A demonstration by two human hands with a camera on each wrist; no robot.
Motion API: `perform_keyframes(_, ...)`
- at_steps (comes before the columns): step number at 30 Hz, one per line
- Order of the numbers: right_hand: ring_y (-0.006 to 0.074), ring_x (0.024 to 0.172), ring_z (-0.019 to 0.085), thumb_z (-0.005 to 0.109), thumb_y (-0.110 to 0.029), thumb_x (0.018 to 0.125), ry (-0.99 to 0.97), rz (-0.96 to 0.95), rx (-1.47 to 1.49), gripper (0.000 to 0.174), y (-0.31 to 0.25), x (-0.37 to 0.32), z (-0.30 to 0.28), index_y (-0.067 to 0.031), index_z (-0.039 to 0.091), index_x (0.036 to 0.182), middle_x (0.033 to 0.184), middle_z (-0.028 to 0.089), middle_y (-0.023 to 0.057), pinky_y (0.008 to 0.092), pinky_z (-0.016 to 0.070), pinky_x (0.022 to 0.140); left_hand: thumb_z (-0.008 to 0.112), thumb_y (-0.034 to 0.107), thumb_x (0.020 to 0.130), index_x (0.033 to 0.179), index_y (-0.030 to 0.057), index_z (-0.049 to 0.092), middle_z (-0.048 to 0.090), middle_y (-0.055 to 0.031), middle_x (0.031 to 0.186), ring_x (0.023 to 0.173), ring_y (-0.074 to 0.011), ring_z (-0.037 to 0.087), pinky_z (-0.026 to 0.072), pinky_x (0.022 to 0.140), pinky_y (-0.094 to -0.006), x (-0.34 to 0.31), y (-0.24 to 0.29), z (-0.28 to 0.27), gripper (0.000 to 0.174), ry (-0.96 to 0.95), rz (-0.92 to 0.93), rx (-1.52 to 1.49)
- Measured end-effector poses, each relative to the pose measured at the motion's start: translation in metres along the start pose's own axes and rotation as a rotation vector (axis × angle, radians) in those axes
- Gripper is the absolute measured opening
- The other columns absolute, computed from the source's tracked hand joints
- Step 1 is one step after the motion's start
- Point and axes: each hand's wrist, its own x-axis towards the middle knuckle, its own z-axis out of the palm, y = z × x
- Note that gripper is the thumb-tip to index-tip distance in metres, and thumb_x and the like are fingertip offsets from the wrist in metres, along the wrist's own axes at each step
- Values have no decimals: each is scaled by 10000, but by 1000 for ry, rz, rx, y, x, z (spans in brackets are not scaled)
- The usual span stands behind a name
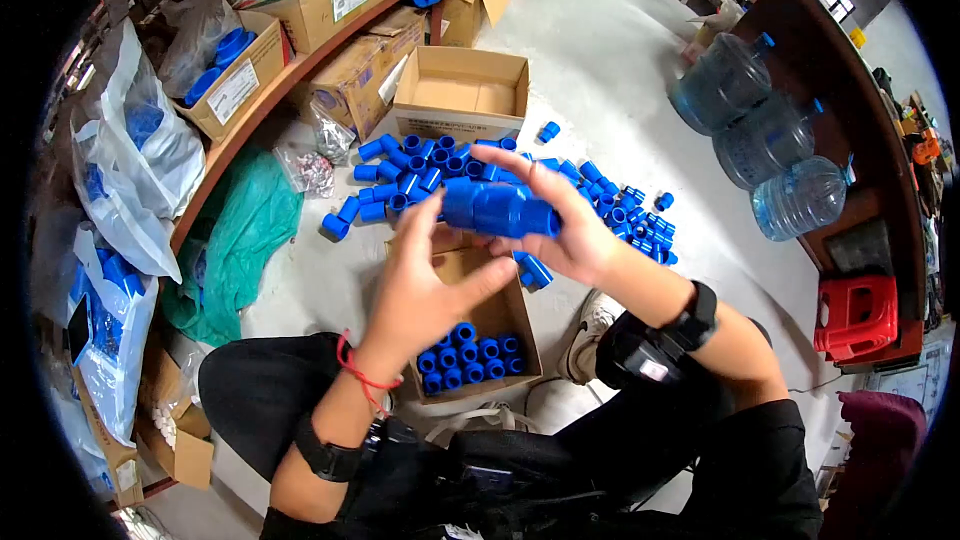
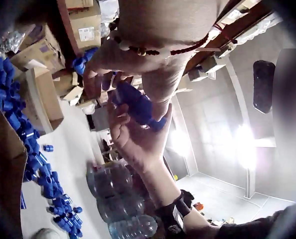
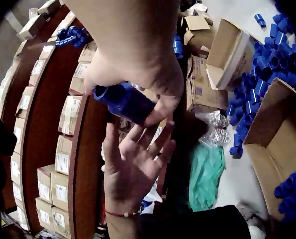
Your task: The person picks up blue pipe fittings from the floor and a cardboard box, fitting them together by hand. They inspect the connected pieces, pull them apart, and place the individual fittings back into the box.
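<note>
A short row of blue pipe fittings is held end to end above an open cardboard box. My right hand grips the row, its thumb and fingers on opposite sides, as the right wrist view also shows of these fittings. At the row's other end is my left hand, fingers spread and thumb stretched out. In the right wrist view the left palm faces up at the fittings, fingertips right by their lower end. Inside the box several blue fittings stand in rows.
Many loose blue fittings lie on the floor beyond the box. An open carton stands behind them. Shelves with cartons and a green bag line the left; large water bottles and a red stool are at right.
</note>
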Motion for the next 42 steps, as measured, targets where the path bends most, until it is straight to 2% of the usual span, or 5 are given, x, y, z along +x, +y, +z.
perform_keyframes(7,179,763,545,411,-511,779,327,135,-71,628,13,-36,11,-73,346,1223,995,537,88,278,448,682,651,300,698,1228,17,257,461,-115,1082,980,-189,468,382,816,-332,-23,-23,27,717,-96,-99,-181)
perform_keyframes(10,177,790,545,406,-516,783,248,208,267,621,16,-37,3,-75,342,1216,1000,539,83,289,446,672,632,304,718,1272,20,203,446,-123,1132,1018,-211,458,390,813,-346,-23,-19,26,756,-88,-126,-280)
perform_keyframes(16,171,921,500,326,-599,759,61,140,389,701,12,-33,0,-70,342,1218,1116,474,74,283,414,738,510,165,818,1135,19,466,449,-117,1154,1030,-188,457,370,858,-281,-8,-1,5,352,10,125,-101)
perform_keyframes(27,207,1025,443,327,-751,631,16,69,215,959,15,-43,-3,-12,251,1237,1149,415,132,338,340,867,590,258,757,1048,6,540,548,-90,916,851,-150,508,378,766,-249,-7,0,10,388,13,156,-21)
perform_keyframes(42,216,1036,409,386,-596,707,170,-69,127,752,23,-44,-5,-15,347,1183,1182,377,132,338,308,895,563,282,784,1049,-24,528,537,-16,874,747,-52,469,375,631,-164,-16,-14,17,406,-8,-145,-299)
